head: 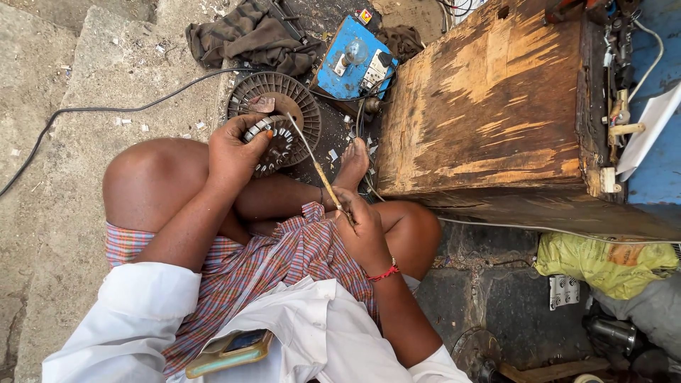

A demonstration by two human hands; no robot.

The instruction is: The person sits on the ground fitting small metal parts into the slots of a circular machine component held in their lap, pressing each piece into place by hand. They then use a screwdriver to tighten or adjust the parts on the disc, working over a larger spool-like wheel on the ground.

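Starting at the left of the frame, we see the left hand (234, 152) closed over the rim of a round slotted motor core (280, 120), pressing it against the raised knee so it sits steady, just above centre. Moving right, the right hand (362, 227) pinches a thin rod (312, 159), angled up-left so its tip reaches the core's slots. Behind, a blue box (352, 64) lies beside a worn wooden crate (489, 99) at upper right.

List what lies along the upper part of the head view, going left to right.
Black cable → dark cloth → round slotted motor core steadied by the left hand → blue box → wooden crate → white paper.
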